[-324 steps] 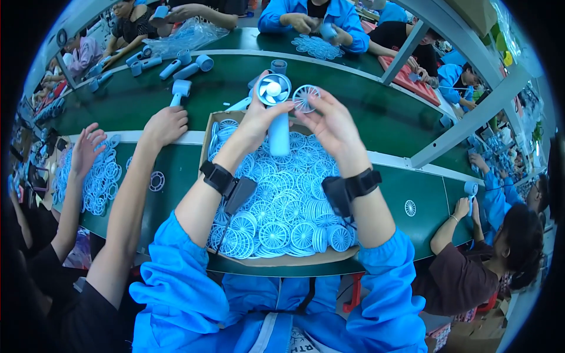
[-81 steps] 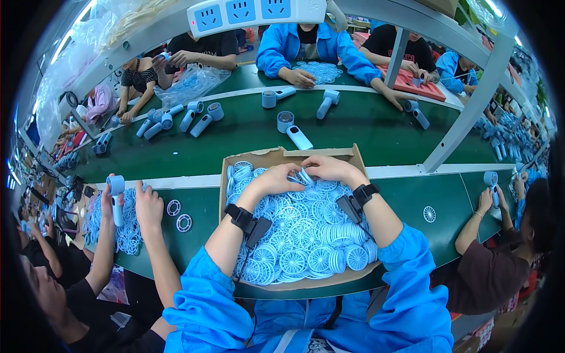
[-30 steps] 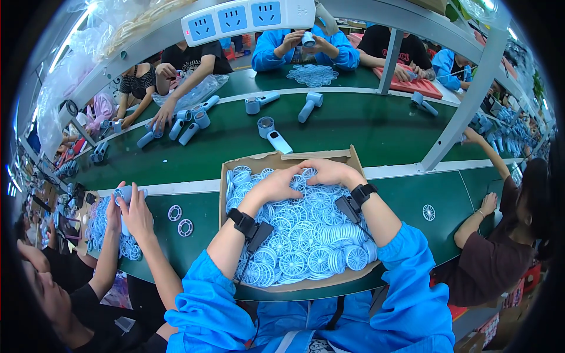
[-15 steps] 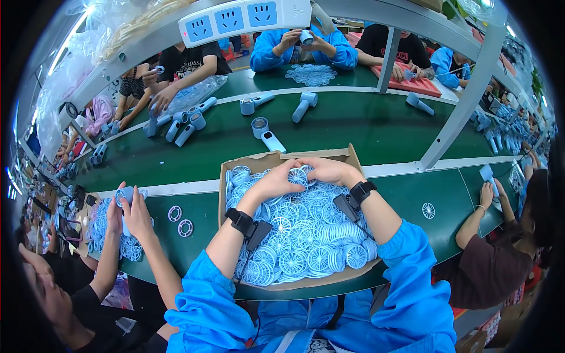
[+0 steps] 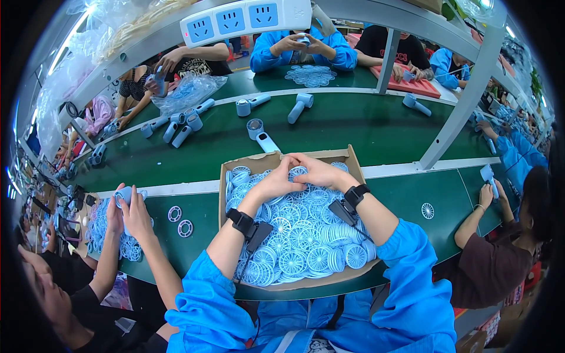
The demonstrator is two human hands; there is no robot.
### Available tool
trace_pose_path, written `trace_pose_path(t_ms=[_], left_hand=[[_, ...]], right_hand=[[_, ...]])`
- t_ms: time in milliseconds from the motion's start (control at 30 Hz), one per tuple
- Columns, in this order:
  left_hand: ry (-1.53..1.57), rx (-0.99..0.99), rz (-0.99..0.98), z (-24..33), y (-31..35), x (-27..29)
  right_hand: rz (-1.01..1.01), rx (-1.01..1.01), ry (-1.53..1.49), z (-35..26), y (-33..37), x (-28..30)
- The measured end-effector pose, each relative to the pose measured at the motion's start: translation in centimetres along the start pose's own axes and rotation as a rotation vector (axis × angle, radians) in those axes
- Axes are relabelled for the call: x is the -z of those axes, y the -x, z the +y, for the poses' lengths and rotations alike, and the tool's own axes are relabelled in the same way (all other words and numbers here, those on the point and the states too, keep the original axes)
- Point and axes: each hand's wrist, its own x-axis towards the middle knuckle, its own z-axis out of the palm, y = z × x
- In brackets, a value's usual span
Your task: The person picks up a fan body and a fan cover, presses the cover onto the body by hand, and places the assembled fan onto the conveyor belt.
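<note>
My left hand (image 5: 275,181) and my right hand (image 5: 319,175) meet over the far part of an open cardboard box (image 5: 299,287). Between them they hold a light-blue round fan grille (image 5: 296,173), spoked like a wheel, with the fingers of both hands closed about its rim. Fingers partly cover it, so I cannot tell whether a second one lies behind. Below my hands the box is heaped with loose grilles (image 5: 292,262) of the same kind. Some stand stacked on edge in a row (image 5: 336,234) at the box's right side.
Beyond the box runs a green conveyor (image 5: 223,150) carrying handheld fan bodies (image 5: 263,137). Two rings (image 5: 185,228) lie left of the box, a single grille (image 5: 428,210) right. Co-workers' hands (image 5: 135,219) work on both sides. A metal post (image 5: 456,100) and power strip (image 5: 244,20) stand ahead.
My hands have drawn closer together, the right turning inward, and less of the grilles between them shows. Fan bodies on the conveyor have shifted slightly left. A co-worker's blue sleeve has appeared at the far right.
</note>
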Motion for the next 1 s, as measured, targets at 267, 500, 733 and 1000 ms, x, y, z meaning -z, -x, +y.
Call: trace_pose_path(t_ms=[267,500,733,1000], left_hand=[[-0.07,0.067,-0.068,-0.3,0.0,1.8],[-0.459,0.143,-0.279,0.3,0.7,1.7],[-0.573,0.073,-0.342,0.5,0.7,1.4],[-0.522,0.104,-0.313,1.1,1.0,1.5]], right_hand=[[0.139,0.127,0.269,-1.1,0.5,0.9],[0.081,0.197,0.52,-2.0,0.6,1.5],[-0.122,0.005,0.562,-0.6,0.4,0.6],[-0.127,0.046,0.504,-0.6,0.7,1.2]])
